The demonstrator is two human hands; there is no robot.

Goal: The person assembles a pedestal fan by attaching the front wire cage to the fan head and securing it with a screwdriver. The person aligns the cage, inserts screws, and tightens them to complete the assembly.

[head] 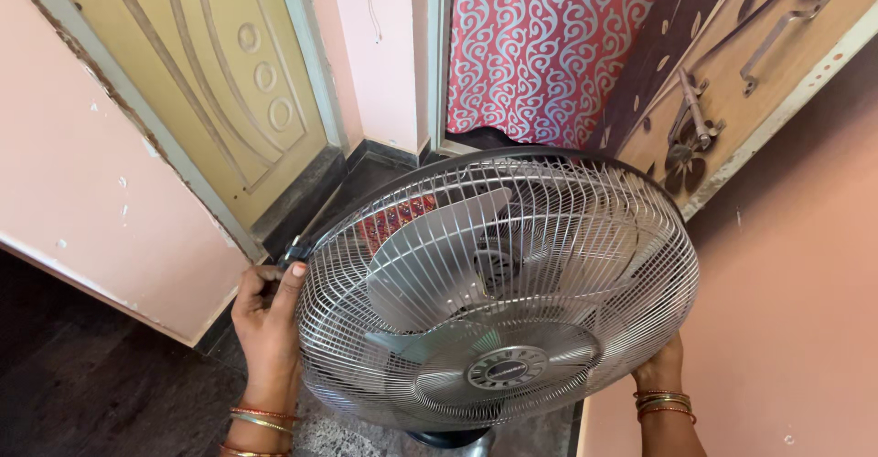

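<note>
Both hands grip the fan's wire guard (498, 283): left hand (267, 315) pinches a dark clip (294, 254) at the rim, right hand (660, 365), mostly hidden, seemingly steadies the opposite edge. Fan stands on the floor (110, 393) near the doorway.

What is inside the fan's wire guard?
Inside the wire guard sit grey fan blades and, behind them, part of the motor housing. The round centre badge covers the hub, so how the blades attach cannot be seen.

Metal fan grille (498, 283), left hand (267, 315), right hand (660, 365) gripping rim
</note>
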